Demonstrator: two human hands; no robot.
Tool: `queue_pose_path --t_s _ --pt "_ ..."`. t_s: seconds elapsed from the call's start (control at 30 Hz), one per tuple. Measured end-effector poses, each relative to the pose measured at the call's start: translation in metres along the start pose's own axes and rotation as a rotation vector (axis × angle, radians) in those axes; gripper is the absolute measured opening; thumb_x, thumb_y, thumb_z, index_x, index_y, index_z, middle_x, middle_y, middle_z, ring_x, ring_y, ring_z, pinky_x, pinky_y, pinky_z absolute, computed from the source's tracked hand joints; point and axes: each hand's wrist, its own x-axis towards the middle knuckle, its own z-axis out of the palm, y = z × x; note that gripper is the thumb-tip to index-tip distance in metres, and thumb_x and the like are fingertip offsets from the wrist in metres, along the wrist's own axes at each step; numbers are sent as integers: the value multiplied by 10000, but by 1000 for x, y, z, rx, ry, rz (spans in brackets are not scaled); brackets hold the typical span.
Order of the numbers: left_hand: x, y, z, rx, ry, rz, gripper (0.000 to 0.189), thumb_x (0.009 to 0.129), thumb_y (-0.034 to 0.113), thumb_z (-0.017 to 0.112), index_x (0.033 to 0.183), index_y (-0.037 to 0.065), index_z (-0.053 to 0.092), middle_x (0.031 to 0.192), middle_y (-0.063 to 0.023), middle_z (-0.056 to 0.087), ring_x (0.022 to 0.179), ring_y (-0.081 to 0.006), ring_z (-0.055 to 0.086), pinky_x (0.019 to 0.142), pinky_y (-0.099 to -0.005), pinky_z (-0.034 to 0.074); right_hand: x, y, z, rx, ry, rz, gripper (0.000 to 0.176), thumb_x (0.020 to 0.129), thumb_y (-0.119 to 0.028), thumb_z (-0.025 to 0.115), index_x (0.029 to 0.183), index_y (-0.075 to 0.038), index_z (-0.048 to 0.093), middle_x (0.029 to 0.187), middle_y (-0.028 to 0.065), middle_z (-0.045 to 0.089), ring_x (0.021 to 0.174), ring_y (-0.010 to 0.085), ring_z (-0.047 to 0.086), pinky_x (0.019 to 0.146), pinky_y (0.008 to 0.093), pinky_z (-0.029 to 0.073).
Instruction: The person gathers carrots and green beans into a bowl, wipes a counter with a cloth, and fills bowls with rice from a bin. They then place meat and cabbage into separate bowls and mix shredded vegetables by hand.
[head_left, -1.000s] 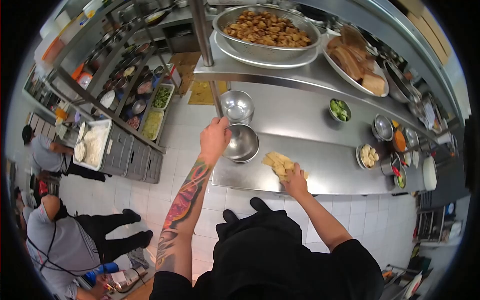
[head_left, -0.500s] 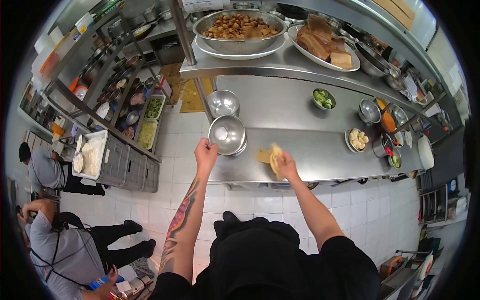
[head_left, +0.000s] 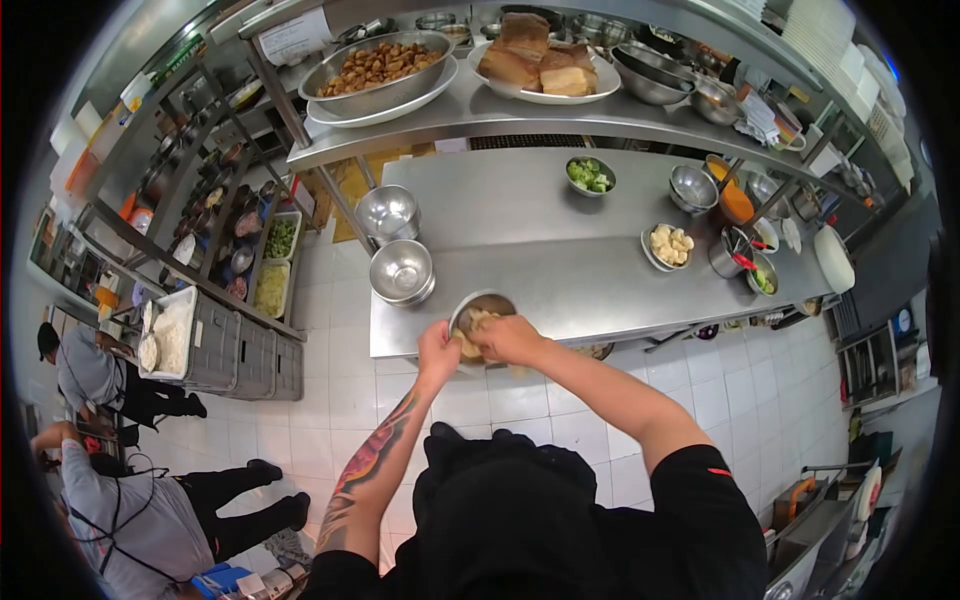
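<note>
Near the front edge of the steel counter (head_left: pixel 560 262), my left hand (head_left: pixel 437 352) grips the rim of a metal bowl (head_left: pixel 488 300), which is tilted toward me. My right hand (head_left: pixel 508 341) reaches into this bowl, its fingers closed around a pale yellow cloth (head_left: pixel 470 347) pressed to the inside. Part of the cloth is hidden by the fingers. Left of the bowl stands a stack of metal bowls (head_left: pixel 402 271), and behind it another stack (head_left: pixel 388 213).
Bowls of green vegetables (head_left: pixel 590 177) and pale chunks (head_left: pixel 669 247) stand to the right. Overhead, a shelf (head_left: pixel 430 133) carries a colander of browned cubes (head_left: pixel 380 72) and a plate of meat slabs (head_left: pixel 567 80). Two people (head_left: pixel 140 510) are at the left beside grey crates (head_left: pixel 245 350).
My left hand has lifted a bowl off the front stack and brought it right, toward me. My right hand has moved left with the cloth, into the bowl. The view has shifted right.
</note>
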Motion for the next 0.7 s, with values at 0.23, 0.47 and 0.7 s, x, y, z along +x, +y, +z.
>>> queue_pose_path --t_s 0.23,0.47,0.7 --pt "-11 -6 56 -740 78 -401 81 797 -66 559 868 -33 582 790 -112 635 678 -221 675 570 -375 622 10 4 55 187 682 307 288 823 -128 614 1108 -110 576 994 165 600 863 386 626 721 461 524" --pt "-30 18 41 -758 121 -467 165 786 -34 606 701 46 489 678 -38 544 594 -153 598 503 -344 584 0 -19 8 -196 147 180 255 836 -120 614 1089 -139 583 1045 125 606 890 378 634 731 458 523" --pt "-29 -19 -14 -558 85 -360 136 768 -58 585 716 43 511 707 -49 567 594 -171 596 536 -370 612 4 -20 34 -126 -59 -224 341 790 -146 665 1121 -154 580 988 110 584 847 318 652 661 432 547"
